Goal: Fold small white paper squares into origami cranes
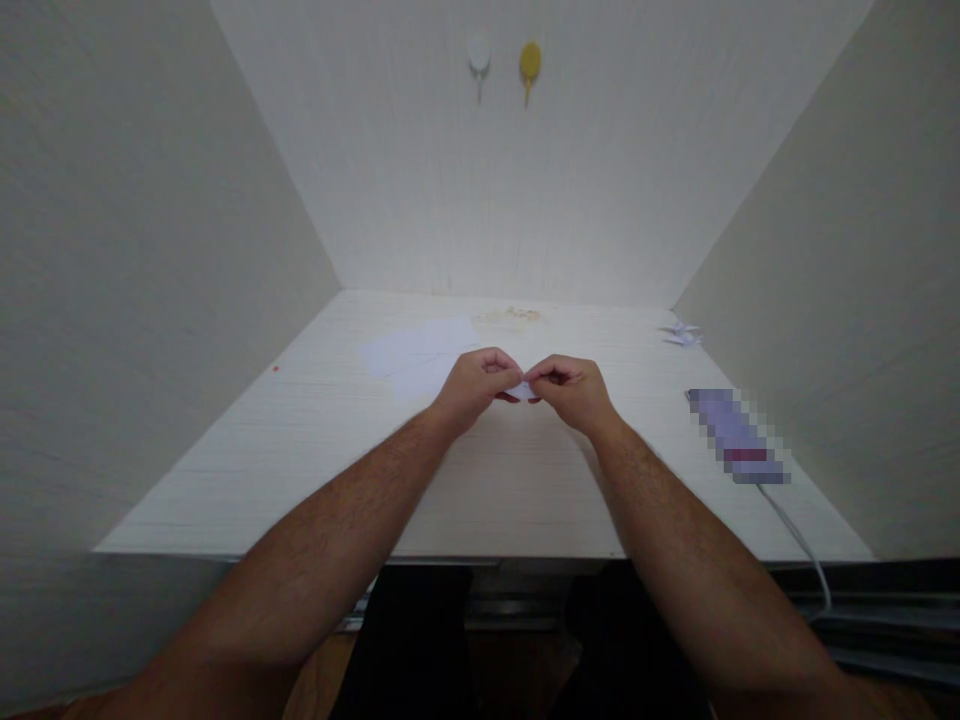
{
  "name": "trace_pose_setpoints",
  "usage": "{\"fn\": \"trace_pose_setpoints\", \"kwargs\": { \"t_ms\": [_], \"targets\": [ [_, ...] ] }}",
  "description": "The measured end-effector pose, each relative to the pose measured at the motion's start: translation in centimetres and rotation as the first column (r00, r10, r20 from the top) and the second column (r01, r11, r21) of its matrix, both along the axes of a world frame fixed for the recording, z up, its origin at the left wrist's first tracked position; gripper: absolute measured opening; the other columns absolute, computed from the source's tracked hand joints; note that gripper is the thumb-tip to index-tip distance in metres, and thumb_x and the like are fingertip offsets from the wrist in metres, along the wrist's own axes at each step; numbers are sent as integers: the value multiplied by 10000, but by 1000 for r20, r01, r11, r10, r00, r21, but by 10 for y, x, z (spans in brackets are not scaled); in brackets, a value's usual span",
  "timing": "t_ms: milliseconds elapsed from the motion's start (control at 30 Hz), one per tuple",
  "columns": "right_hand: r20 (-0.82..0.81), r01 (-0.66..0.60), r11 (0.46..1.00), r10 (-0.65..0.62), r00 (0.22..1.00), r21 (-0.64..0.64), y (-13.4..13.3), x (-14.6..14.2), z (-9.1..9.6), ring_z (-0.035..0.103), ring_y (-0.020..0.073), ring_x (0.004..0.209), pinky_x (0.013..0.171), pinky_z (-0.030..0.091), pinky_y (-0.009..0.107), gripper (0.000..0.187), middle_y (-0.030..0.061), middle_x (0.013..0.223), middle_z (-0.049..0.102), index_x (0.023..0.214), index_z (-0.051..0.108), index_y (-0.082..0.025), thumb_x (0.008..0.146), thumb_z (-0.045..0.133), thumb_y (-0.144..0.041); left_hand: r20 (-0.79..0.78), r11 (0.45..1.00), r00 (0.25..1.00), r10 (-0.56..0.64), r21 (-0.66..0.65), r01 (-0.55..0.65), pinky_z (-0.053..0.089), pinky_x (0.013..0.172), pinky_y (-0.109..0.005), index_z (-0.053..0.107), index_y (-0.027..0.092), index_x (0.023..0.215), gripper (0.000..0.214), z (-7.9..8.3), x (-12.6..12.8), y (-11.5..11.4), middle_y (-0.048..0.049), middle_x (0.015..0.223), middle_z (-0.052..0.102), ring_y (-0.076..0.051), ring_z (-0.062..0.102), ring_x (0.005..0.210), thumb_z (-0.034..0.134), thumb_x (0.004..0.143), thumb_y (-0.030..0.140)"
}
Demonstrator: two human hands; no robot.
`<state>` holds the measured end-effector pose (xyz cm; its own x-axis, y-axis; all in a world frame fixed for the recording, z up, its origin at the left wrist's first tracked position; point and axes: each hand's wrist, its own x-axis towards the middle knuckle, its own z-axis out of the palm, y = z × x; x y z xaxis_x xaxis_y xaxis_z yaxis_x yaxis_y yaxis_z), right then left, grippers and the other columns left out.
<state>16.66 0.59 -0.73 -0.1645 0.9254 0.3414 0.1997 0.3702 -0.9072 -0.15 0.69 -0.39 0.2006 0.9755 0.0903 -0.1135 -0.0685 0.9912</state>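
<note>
Pinching a small white paper (523, 392), the left hand (476, 384) and right hand (576, 388) nearly met over the surface's (495, 490) middle. The paper seemed already folded; whether finished, I couldn't tell. Sheets (420, 358) toward the far left corner lay flat, apparently unworked; a folded piece (682, 335) sat by the far right corner. No container showed.

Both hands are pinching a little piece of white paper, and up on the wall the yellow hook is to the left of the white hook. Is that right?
Not quite: the head view shows the yellow hook to the right of the white hook. The rest is right: the left hand and right hand both pinch the little piece of white paper.
</note>
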Motion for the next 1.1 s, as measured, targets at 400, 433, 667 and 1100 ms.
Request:
{"fn": "trace_pose_setpoints", "kwargs": {
  "t_ms": [400, 433, 667, 1100],
  "targets": [
    [140, 6, 990, -26, 990, 139, 2, 3, -6, 651, 138, 647, 606, 515, 276, 110, 15, 746, 717, 783, 738, -214, 765, 630, -227, 4, 987, 1000, 5, -161, -4, 563, 547, -263, 607, 141, 678, 121, 4, 0, 1, -23, 659, 641, -115, 619, 578, 716, 655, 188],
    [152, 4, 988, -28, 988, 157, 2, 4, -6, 651, 139, 660, 613, 513, 276, 107, 18, 758, 720, 780, 738, -216, 768, 632, -227, -2, 986, 1000, 6, -166, -6, 564, 550, -263, 610, 139, 676, 117, 4, 0, 1, -22, 653, 638, -114, 617, 579, 718, 648, 174],
    [186, -32, 963, -19, 982, 268, 2, 5, -5, 656, 141, 714, 638, 503, 267, 107, 25, 778, 730, 742, 734, -212, 748, 629, -192, -66, 994, 997, 25, -105, -32, 551, 554, -254, 620, 135, 721, 140, 6, 0, -1, -1, 616, 636, -101, 600, 558, 721, 625, 141],
    [125, 81, 996, -75, 989, -44, 6, 1, -4, 583, 116, 510, 486, 434, 231, 139, -4, 567, 625, 672, 649, -166, 716, 659, -297, -366, 913, 900, 239, 400, -80, 497, 626, -225, 644, 171, 800, 70, -5, -1, 1, -5, 712, 685, -113, 626, 662, 665, 735, 186]
  ]
}}
